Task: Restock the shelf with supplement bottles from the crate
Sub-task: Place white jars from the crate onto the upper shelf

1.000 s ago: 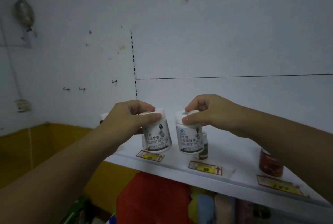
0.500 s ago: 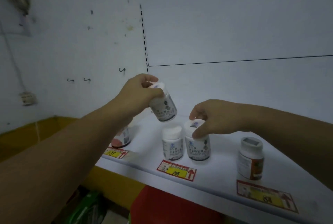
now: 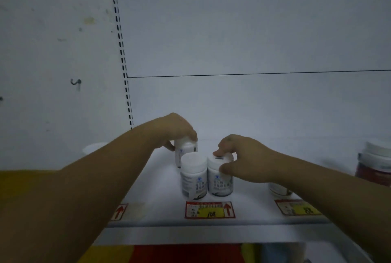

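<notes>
Three white supplement bottles stand close together on the white shelf point(image 3: 160, 188). My left hand point(image 3: 173, 130) grips the cap of the rear bottle point(image 3: 187, 148), which stands behind the others. My right hand point(image 3: 243, 157) holds the cap of the front right bottle point(image 3: 220, 184) between thumb and fingers. The front left bottle point(image 3: 193, 176) stands free, touching its neighbour. The crate is out of view.
A red and yellow price tag point(image 3: 209, 210) lies at the shelf's front edge, with others to the left point(image 3: 119, 212) and right point(image 3: 296, 207). A red-labelled jar point(image 3: 374, 163) stands at the far right, and another bottle point(image 3: 279, 189) sits partly hidden under my right forearm. Colourful goods show below.
My left hand has lowered its bottle from the air down onto the shelf behind the front pair. My right hand stays on the front right bottle. The camera has moved closer.
</notes>
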